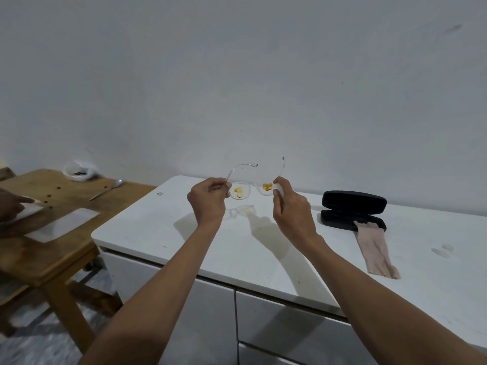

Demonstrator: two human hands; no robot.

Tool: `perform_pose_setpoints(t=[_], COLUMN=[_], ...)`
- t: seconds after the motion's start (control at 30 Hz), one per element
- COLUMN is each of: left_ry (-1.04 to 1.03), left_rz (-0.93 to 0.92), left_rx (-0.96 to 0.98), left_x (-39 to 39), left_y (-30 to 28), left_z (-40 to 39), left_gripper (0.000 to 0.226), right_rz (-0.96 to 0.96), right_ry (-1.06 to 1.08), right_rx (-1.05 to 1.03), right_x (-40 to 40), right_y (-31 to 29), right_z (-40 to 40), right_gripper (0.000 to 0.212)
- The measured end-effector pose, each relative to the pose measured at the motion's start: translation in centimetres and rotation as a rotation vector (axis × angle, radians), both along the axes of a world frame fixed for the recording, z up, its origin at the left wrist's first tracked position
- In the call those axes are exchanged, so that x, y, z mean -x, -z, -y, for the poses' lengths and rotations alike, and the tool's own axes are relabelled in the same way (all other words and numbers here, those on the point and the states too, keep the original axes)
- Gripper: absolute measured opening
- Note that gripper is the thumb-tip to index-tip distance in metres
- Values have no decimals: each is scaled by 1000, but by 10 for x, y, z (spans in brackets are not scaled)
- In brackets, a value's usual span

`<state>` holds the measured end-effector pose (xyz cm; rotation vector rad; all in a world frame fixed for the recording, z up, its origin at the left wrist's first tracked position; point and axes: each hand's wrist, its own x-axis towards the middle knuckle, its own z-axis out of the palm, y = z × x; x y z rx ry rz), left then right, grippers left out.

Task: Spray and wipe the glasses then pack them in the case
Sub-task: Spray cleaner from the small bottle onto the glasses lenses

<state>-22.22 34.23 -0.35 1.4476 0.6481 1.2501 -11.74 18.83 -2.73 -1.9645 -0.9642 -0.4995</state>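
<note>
I hold a pair of clear-framed glasses [252, 189] in the air above the white cabinet top [237, 248], both temple arms unfolded and pointing away from me. Yellow smears sit on both lenses. My left hand [208, 200] pinches the left temple at its hinge. My right hand [290, 204] grips the right end of the frame. A black glasses case [353, 209] lies open to the right of my hands. A beige cloth [375, 250] hangs out of the case onto the cabinet top. No spray bottle is in view.
A wooden table [47, 227] stands to the left with papers, a knife [105, 189] and a plastic bag [79, 171] on it. Another person's hand [13, 204] rests at its left edge. A wall rises behind the cabinet. Drawer fronts lie below its front edge.
</note>
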Motion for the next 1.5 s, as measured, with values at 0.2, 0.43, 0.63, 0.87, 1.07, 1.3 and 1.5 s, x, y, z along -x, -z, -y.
perform_pose_setpoints(t=[0.2, 0.43, 0.63, 0.87, 1.07, 1.3, 1.5], left_ry=[-4, -15, -6, 4, -7, -13, 49], left_rz=[7, 3, 10, 22, 6, 56, 106], left_rx=[10, -5, 5, 17, 6, 35, 14], left_x=[-1, -2, 0, -1, -1, 4, 6], left_y=[0, -2, 0, 3, 6, 0, -18], left_z=[0, 4, 2, 3, 0, -15, -17], left_gripper=[11, 11, 13, 16, 15, 10, 10], right_rz=[25, 105, 107, 92, 9, -348, -934], right_ry=[-71, -149, -129, -125, -31, 53, -237], right_rx=[-12, -1, 15, 23, -35, -370, -636], right_x=[14, 35, 35, 31, 28, 6, -7], right_y=[-6, -9, -7, -8, -1, 3, -16], right_z=[-5, -23, -25, -27, -27, -20, -16], right_gripper=[41, 47, 47, 35, 37, 33, 23])
